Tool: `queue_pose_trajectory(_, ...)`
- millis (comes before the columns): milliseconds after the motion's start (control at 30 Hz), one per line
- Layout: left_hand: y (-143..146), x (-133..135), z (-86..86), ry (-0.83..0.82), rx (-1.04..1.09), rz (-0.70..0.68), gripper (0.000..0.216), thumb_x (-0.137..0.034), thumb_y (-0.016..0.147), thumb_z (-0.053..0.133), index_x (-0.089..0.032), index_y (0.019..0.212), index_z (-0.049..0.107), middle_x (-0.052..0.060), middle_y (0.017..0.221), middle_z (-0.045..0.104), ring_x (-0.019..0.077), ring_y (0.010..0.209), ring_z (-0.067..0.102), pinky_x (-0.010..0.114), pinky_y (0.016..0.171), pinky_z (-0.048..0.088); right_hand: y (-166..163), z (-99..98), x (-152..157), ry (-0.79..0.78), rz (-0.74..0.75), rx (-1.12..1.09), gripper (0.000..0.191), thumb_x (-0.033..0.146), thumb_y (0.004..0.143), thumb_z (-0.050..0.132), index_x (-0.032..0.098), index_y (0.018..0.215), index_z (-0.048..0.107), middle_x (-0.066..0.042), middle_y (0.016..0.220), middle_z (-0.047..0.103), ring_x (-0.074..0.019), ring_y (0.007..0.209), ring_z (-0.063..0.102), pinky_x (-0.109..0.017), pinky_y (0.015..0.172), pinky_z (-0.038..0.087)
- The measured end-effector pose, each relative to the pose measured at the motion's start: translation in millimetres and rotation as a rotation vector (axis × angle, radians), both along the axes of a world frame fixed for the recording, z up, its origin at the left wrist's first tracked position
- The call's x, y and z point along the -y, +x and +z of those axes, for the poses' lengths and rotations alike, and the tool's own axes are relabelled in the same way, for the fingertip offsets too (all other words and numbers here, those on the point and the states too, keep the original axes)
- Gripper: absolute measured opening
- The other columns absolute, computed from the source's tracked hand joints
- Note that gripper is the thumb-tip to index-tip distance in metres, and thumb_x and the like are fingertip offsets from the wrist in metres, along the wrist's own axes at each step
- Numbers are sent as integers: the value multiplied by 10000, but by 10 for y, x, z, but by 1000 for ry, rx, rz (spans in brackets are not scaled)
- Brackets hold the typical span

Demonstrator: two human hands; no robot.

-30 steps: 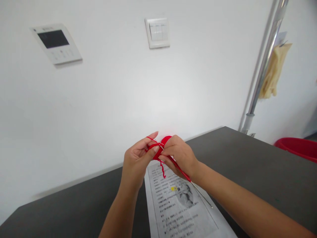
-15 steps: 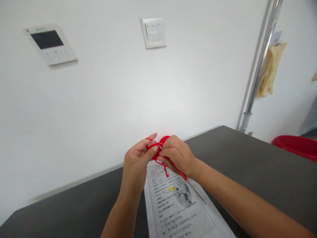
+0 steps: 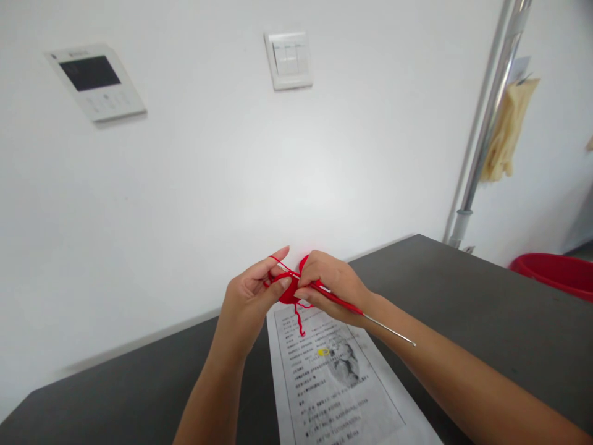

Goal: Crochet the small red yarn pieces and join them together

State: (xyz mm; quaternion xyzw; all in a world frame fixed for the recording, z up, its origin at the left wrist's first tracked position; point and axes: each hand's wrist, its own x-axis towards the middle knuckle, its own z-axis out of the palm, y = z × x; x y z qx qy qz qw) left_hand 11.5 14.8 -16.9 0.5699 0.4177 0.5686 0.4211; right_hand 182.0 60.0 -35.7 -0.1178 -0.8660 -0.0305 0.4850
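My left hand (image 3: 256,289) pinches a small red crochet piece (image 3: 288,293) between thumb and fingers, with red yarn (image 3: 280,262) running over its raised index finger. A short yarn tail (image 3: 299,322) dangles below the piece. My right hand (image 3: 331,284) is closed around a crochet hook (image 3: 345,303) with a red handle; its bare metal end sticks out past the wrist. The hook's working end meets the crochet piece beside my left thumb. Partly hidden behind my right hand is a red ball of yarn (image 3: 303,262).
A printed sheet (image 3: 319,395) lies on the dark table (image 3: 445,309) under my hands, with a small yellow item (image 3: 323,352) on it. Behind rises a white wall with a switch (image 3: 291,60) and an intercom panel (image 3: 99,83). A red basin (image 3: 553,272) stands at the right.
Both hands have shifted slightly left. The crochet hook has turned flatter, its free end swinging up and to the right. The yarn tail has moved left with the crochet piece.
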Motion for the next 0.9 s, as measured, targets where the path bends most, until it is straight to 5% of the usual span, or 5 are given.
queue_pose_trajectory(300, -4, 1, 16, -63, 172, -127, 534, -237, 649, 861, -207, 1171, 755, -3, 708, 672, 118, 674, 613, 228, 677, 502, 9, 5, 47, -63, 28, -54, 404, 347, 1014, 520, 182, 652, 595, 8, 620, 586, -110, 595, 513, -233, 583, 413)
queue_pose_trajectory(567, 45, 19, -2, -33, 145, -43, 530, -234, 670, 864, -201, 1186, 747, -7, 720, 671, 100, 660, 616, 194, 648, 502, -8, -71, -68, 230, 106, -265, 196, 278, 1017, 513, 183, 850, 554, -17, 716, 614, -121, 678, 559, -225, 623, 488)
queue_pose_trajectory(900, 19, 43, 43, -50, 101, -72, 466, -216, 689, 853, -230, 1147, 767, -5, 716, 708, 101, 666, 644, 190, 655, 529, 15, -65, -75, 246, 145, -225, 165, 270, 1013, 514, 187, 874, 541, -30, 739, 603, -129, 694, 530, -230, 622, 480)
